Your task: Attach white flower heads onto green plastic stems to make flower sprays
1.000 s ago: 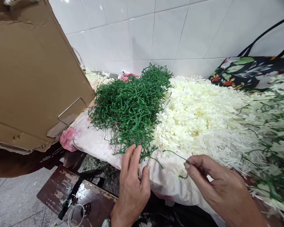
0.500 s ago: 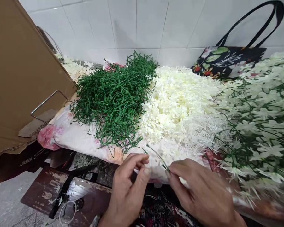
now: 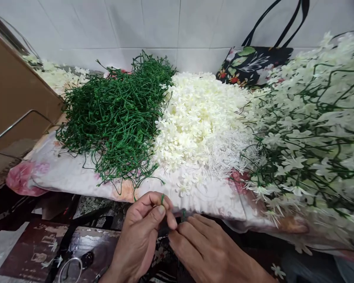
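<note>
A thin green stem (image 3: 163,198) is pinched between thumb and forefinger of the left hand (image 3: 138,236), with the fingers drawn narrow. The stem is held just off the near edge of the table (image 3: 61,173), below the piles. The right hand (image 3: 206,251) is brought fingertip to fingertip with the left, fingers close together. A green bit is seen just above the right fingers, but whether the stem is gripped there cannot be told.

Change: a second ago the hands were set apart at the near edge, the left lying by the green stem pile (image 3: 115,114) and the right holding a stem out long. Now the hands are met and only a short tip of the stem is shown. The stem is judged clear of the pile and in two-handed handling.

The stem pile is heaped on the left part of the table and the loose white blossoms (image 3: 200,122) in the middle, the two touching. Stems already carrying blossoms (image 3: 306,129) are stacked at the right edge. A cardboard sheet (image 3: 14,90) is leaned at the left edge, and a floral bag (image 3: 250,65) is set at the far edge against the tiled wall (image 3: 106,27).
</note>
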The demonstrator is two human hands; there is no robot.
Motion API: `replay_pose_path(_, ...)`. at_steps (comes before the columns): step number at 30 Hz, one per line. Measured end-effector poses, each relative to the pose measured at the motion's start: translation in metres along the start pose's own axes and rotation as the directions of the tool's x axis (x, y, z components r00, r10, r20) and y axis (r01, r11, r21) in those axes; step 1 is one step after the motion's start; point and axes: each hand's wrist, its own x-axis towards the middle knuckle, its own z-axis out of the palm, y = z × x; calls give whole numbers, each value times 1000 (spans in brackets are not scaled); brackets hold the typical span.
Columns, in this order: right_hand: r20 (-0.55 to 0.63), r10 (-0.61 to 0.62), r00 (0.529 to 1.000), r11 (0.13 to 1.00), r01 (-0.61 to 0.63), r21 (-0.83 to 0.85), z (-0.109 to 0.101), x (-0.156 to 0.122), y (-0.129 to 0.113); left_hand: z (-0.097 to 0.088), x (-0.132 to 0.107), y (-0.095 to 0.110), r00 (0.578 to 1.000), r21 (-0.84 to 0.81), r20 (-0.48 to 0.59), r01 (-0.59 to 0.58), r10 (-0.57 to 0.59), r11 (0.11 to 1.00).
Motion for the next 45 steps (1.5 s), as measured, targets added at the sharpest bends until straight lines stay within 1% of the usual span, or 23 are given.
replay_pose_path(2,-64,46,997,999,-45,13,-6,-4,6,-1,3,-2,1000,-36,-7,1,-1,999)
replay_pose_path(3,-106,94,990,996,-94,6,-10,-6,11,-1,4,-2,1000,-41,-6,4,-4,999)
replay_pose_path(5,-180,229,957,967,-245,-72,-19,-10,23,0,6,-2,1000,-16,10,24,-23,1000)
replay_pose_path(6,-199,314,928,928,-345,-144,-22,-12,30,1,7,-2,999,11,23,37,-37,999)
replay_pose_path(7,-192,383,904,880,-420,-221,-23,-13,37,2,8,-2,998,43,38,50,-52,998)
replay_pose_path(8,-189,429,883,833,-467,-295,-23,-13,42,3,9,-2,997,76,52,59,-63,995)
replay_pose_path(10,-172,482,859,749,-506,-427,-19,-14,49,6,11,-4,996,146,64,53,-63,988)
replay_pose_path(12,-155,501,851,698,-504,-509,-13,-13,52,8,15,-5,998,239,65,11,-27,971)
replay_pose_path(15,-156,514,843,663,-507,-551,-6,-13,52,11,20,-6,990,426,103,-132,97,895)
replay_pose_path(17,-172,517,839,658,-518,-546,-6,-15,52,13,23,-6,968,555,160,-249,192,794)
replay_pose_path(19,-188,521,833,668,-535,-517,-9,-18,51,16,26,-8,932,664,226,-361,284,655)
replay_pose_path(21,-199,538,819,686,-562,-462,-14,-22,50,21,28,-10,882,737,304,-458,361,497)
replay_pose_path(23,-196,563,803,712,-591,-379,-18,-27,49,26,30,-13,818,768,394,-544,420,339)
replay_pose_path(25,-180,578,796,744,-604,-286,-20,-31,47,31,35,-15,760,780,476,-597,442,186)
replay_pose_path(27,-158,583,797,769,-604,-210,-22,-32,45,38,41,-15,724,785,547,-618,421,43)
replay_pose_path(30,-148,582,799,788,-600,-140,-23,-33,43,49,52,-14,716,781,618,-606,324,-152)
replay_pose_path(32,-158,578,801,797,-595,-101,-24,-32,43,54,59,-15,730,770,636,-578,251,-271)
replay_pose_path(34,-171,574,800,803,-591,-71,-25,-32,44,57,64,-16,737,757,641,-562,213,-334)
replay_pose_path(35,-175,573,800,805,-590,-58,-25,-33,45,57,65,-17,739,759,639,-559,216,-332)
replay_pose_path(37,-178,572,800,809,-587,-40,-25,-34,47,56,65,-17,733,776,629,-572,259,-268)
replay_pose_path(39,-176,578,797,809,-588,-10,-25,-34,47,54,65,-16,727,794,601,-590,331,-146)
replay_pose_path(42,-174,585,793,809,-586,51,-23,-28,46,51,63,-13,720,795,531,-606,447,32)
replay_pose_path(45,-175,594,785,804,-586,98,-20,-18,46,50,63,-11,740,786,442,-592,508,178)
